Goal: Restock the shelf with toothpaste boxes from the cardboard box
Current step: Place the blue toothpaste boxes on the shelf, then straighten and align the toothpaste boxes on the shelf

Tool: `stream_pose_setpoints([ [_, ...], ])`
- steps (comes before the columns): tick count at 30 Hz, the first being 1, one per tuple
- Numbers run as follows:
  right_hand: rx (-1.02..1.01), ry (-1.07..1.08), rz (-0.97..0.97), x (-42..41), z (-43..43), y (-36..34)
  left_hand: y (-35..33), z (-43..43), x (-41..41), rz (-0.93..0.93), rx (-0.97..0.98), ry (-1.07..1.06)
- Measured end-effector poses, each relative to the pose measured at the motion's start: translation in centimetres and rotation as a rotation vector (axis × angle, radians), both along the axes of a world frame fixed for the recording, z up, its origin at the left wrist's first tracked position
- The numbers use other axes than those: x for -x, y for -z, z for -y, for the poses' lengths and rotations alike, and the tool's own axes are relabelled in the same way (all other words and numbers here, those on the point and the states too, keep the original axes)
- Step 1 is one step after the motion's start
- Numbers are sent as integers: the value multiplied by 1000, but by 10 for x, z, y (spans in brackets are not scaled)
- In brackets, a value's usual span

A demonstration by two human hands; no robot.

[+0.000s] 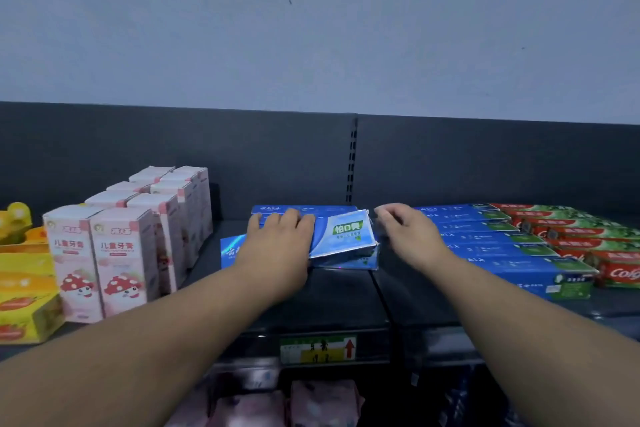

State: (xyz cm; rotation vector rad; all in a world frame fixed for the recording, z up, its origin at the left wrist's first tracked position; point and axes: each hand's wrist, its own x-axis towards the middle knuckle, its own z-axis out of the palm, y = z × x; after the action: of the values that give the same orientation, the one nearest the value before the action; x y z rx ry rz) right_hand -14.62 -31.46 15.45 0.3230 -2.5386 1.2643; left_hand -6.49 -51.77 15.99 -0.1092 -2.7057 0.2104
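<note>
Several blue toothpaste boxes (pixel 341 236) lie stacked flat in the middle of the dark shelf (pixel 343 295). My left hand (pixel 277 239) rests palm down on top of the stack, fingers fairly straight, covering its left half. My right hand (pixel 405 229) hovers just right of the stack's end with fingers loosely curled, holding nothing I can see. The cardboard box is out of view.
Pink children's toothpaste cartons (pixel 124 253) stand at the left, with yellow packs (pixel 24 288) beyond them. Rows of blue boxes (pixel 502 250) and red Colgate boxes (pixel 595 246) lie at the right. A price tag (pixel 318 349) sits on the shelf edge; pink packages (pixel 311 402) fill the shelf below.
</note>
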Motion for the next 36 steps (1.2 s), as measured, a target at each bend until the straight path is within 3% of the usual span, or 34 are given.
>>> stream_pose_setpoints([
  [3,114,-131,105,-9,-10,-9,9,-10,3,29,30,17],
  [9,-77,-146,95,-14,-26,-1,20,-23,14,85,-14,91],
  [16,-4,-199,83,-8,-22,9,19,-21,16,20,-132,69],
  [24,-73,-242,-3,-2,-17,13,24,-18,8,-8,-118,-29],
  [36,-229,-399,-180,-12,1,6,27,-31,-21,-134,-250,-185],
])
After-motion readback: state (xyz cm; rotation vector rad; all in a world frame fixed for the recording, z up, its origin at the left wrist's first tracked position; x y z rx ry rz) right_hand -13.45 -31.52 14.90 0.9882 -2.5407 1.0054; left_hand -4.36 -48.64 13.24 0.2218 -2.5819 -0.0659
